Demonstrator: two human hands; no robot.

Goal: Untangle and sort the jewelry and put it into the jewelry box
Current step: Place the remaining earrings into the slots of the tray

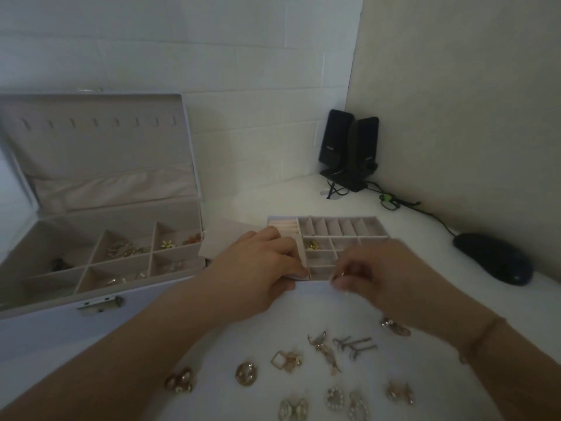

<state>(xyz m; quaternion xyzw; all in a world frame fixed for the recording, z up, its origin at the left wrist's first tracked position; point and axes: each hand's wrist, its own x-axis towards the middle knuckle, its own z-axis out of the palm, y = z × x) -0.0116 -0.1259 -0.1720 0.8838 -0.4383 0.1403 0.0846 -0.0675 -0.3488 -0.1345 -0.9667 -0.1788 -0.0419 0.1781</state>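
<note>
Head view shows the right hand [361, 273] pinching a small ring-like piece [341, 274], too blurred to identify, just over the near edge of the removable divider tray [343, 227], probably so it can be dropped into one of the small compartments. The left hand [261, 268] rests on the tray's left end with its fingers curled over the edge, apparently steadying it against the push of the other hand. One tray cell already holds a gold piece [312, 245].

Unsorted earrings [331, 360] lie spread apart on the white table [273, 202] between the forearms, separated so each pair can be picked singly. The open jewelry box [100, 253] stands to the left, lid propped up, several compartments holding gold items.

Farther back, black speakers [349, 147] sit in the corner and a dark mouse [493, 258] lies to the right.
</note>
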